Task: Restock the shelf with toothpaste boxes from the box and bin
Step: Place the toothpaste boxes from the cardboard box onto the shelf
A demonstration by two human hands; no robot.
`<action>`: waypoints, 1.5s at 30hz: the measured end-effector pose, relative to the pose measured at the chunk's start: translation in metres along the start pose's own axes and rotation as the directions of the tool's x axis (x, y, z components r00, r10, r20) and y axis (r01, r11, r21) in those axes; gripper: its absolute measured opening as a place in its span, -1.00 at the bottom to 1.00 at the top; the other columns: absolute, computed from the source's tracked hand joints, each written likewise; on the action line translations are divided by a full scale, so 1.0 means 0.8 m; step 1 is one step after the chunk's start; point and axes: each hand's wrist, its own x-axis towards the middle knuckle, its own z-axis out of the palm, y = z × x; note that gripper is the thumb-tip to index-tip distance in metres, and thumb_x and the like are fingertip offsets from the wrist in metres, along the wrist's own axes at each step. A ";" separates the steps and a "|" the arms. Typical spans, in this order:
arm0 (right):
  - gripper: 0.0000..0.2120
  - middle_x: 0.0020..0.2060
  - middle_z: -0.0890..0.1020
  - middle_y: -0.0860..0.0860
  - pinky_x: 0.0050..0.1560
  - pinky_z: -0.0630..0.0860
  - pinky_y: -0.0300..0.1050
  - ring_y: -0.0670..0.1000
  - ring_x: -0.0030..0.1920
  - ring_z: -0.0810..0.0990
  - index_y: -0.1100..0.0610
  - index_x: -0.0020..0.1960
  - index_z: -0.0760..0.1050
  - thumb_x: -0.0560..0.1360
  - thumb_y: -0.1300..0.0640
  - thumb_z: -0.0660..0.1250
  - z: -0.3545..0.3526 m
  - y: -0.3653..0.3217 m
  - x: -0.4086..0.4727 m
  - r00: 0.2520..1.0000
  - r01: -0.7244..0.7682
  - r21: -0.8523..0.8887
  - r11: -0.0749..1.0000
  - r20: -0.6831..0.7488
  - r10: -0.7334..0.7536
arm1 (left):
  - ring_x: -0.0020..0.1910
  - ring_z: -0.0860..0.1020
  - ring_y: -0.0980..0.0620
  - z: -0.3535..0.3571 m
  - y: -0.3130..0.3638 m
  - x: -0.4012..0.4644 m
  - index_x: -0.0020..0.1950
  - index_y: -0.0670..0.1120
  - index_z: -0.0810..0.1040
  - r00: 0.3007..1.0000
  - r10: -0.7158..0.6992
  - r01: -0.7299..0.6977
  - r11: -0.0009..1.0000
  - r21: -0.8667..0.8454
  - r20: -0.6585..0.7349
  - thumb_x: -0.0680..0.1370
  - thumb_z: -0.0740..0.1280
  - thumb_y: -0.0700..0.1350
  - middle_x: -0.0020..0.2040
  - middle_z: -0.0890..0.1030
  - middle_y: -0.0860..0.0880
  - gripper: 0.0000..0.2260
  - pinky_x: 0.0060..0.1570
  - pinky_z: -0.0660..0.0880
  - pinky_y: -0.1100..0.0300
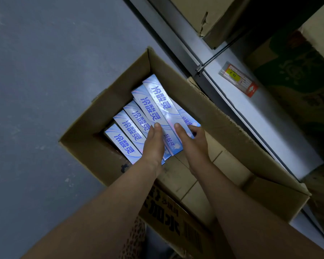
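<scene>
Below, grey floor (pixel 45 71), cardboard box (pixel 223 116) beside white shelf edge (pixel 251 113)

- Both bare forearms reach forward and down, roughly parallel and close together.
- Left hand (pixel 154 142): back up, fingers together and straight, lying flat.
- Right hand (pixel 192 140): thumb extended forward on top, fingers curled under at the right side.

Both hands (pixel 173 141) on toothpaste boxes (pixel 138 120) (carton (pixel 223 116))
</scene>
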 end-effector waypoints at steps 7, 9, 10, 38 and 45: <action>-0.45 0.07 0.67 -0.07 0.04 0.64 -0.08 -0.13 0.00 0.70 0.06 0.20 0.47 0.32 0.04 0.65 0.008 -0.001 -0.033 0.999 0.012 0.120 0.993 0.041 -0.017 | 0.08 0.63 0.05 -0.026 -0.001 -0.012 0.31 0.07 0.47 0.997 0.018 -0.024 0.996 -0.082 -0.075 0.68 0.09 0.19 0.17 0.64 -0.01 -0.67 0.13 0.56 0.05; -0.46 0.09 0.68 -0.06 0.02 0.65 -0.09 -0.10 0.03 0.71 0.04 0.21 0.47 0.34 0.14 0.64 0.008 -0.002 -0.043 0.998 0.025 0.167 0.986 0.056 -0.035 | 0.15 0.61 -0.01 -0.031 0.000 -0.017 0.35 0.11 0.44 0.996 0.018 -0.021 0.999 -0.041 -0.092 0.66 0.14 0.22 0.22 0.62 -0.01 -0.66 0.20 0.55 -0.05; -0.47 0.08 0.69 -0.06 -0.02 0.66 -0.10 -0.08 0.03 0.71 0.04 0.21 0.48 0.34 0.17 0.64 0.008 -0.003 -0.048 0.998 0.027 0.186 0.982 0.057 -0.038 | 0.17 0.60 -0.01 -0.032 0.001 -0.019 0.36 0.11 0.43 0.995 0.005 -0.009 0.999 -0.041 -0.100 0.65 0.16 0.22 0.24 0.61 0.00 -0.65 0.17 0.56 -0.03; -0.78 -0.26 0.73 0.00 -0.20 0.62 -0.14 -0.09 -0.27 0.69 0.19 0.00 0.57 0.47 0.11 0.53 -0.201 -0.282 -0.396 0.957 0.243 0.481 0.842 -0.259 -0.128 | 0.04 0.68 -0.08 -0.012 0.197 -0.484 0.22 -0.15 0.58 0.958 0.134 0.018 0.853 -0.521 0.253 0.48 0.45 0.00 0.10 0.70 -0.16 -0.63 0.13 0.59 -0.08; -0.70 -0.31 0.68 0.00 -0.04 0.57 0.04 -0.06 -0.28 0.61 0.05 -0.33 0.47 0.45 0.04 0.55 -0.271 -0.347 -0.519 0.872 0.441 0.529 0.725 -0.444 -0.206 | -0.02 0.67 -0.07 0.005 0.258 -0.623 0.32 -0.17 0.51 0.901 0.241 -0.046 0.880 -0.473 0.361 0.57 0.39 -0.05 0.21 0.64 -0.21 -0.63 -0.23 0.68 0.03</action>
